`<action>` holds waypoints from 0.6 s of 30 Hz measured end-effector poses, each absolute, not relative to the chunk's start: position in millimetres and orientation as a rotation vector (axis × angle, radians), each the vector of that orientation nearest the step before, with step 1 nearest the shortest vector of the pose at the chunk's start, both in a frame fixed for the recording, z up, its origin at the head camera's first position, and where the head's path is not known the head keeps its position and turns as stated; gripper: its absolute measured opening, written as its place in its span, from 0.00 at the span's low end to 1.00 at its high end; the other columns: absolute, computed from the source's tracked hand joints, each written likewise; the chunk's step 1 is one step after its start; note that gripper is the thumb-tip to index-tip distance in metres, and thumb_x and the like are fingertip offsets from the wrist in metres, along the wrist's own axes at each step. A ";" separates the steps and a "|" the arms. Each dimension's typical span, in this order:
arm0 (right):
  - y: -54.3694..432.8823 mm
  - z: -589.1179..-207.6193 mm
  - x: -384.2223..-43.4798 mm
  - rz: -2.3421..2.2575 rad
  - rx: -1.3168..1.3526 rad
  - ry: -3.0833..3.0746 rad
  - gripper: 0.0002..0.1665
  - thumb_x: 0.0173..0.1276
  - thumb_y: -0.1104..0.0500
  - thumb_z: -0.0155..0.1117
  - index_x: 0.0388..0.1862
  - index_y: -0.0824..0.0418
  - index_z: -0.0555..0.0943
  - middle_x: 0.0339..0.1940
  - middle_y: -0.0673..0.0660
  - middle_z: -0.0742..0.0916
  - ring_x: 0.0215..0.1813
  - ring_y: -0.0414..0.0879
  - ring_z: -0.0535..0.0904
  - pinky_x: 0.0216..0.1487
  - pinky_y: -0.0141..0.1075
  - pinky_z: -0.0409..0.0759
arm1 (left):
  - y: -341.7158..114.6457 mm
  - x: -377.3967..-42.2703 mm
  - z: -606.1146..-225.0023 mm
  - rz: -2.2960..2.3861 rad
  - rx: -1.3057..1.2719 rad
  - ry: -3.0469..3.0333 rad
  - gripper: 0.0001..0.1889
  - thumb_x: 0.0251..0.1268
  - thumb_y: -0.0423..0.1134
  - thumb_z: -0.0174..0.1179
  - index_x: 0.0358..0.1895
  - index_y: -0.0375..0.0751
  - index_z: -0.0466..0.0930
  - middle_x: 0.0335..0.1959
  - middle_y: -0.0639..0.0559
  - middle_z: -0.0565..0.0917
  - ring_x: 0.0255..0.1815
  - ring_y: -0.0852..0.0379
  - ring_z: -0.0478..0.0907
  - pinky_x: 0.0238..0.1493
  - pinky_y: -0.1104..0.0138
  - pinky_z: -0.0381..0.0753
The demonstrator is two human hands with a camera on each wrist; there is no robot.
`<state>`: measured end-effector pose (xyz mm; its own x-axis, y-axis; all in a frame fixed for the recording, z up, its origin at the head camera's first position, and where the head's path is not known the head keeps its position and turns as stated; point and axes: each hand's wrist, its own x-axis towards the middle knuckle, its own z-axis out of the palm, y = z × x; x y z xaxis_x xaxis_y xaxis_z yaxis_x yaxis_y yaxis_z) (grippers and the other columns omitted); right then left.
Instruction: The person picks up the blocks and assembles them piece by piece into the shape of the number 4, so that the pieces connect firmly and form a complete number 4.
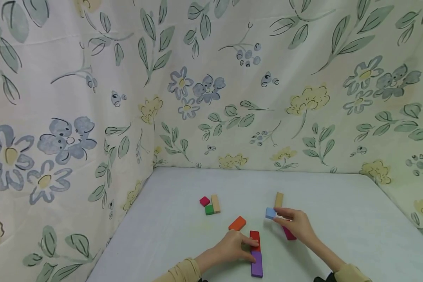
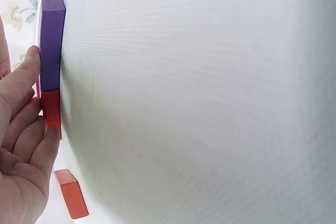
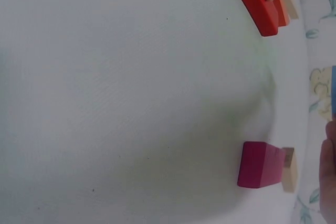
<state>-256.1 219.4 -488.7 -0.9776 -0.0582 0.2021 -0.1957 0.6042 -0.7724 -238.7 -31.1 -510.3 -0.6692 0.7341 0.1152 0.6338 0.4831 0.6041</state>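
In the head view, my left hand (image 1: 229,247) rests at a red block (image 1: 255,237) and a purple block (image 1: 256,266) that lie end to end. Its curled fingers hold the red one, while the thumb touches the side of the purple block (image 2: 52,51). My right hand (image 1: 297,225) pinches a light blue block (image 1: 270,213) between thumb and fingertips, above the table. Below that hand a magenta block (image 3: 260,165) sits on the cloth, with a wooden block (image 1: 279,199) behind it. An orange block (image 1: 237,223) lies just beyond the left hand.
Farther back on the left stand a crimson block (image 1: 205,201), a green block (image 1: 209,210) and a pale wooden block (image 1: 216,203), close together. The white table (image 1: 183,184) is bounded by a floral curtain (image 1: 232,129) at the back and sides.
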 end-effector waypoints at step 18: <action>199.5 -491.8 -251.8 1.343 0.237 -2.725 0.21 0.57 0.55 0.71 0.49 0.61 0.84 0.46 0.58 0.88 0.51 0.54 0.83 0.49 0.45 0.82 | -31.6 -239.4 -510.9 0.922 1.196 2.578 0.23 0.48 0.46 0.72 0.51 0.51 0.84 0.44 0.61 0.86 0.50 0.75 0.78 0.48 0.82 0.74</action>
<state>-251.8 199.5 -491.8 -0.9835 -0.0977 0.1525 -0.1804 0.6003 -0.7791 -239.4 -31.6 -510.9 -0.6696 0.7340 0.1133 0.6393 0.4920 0.5910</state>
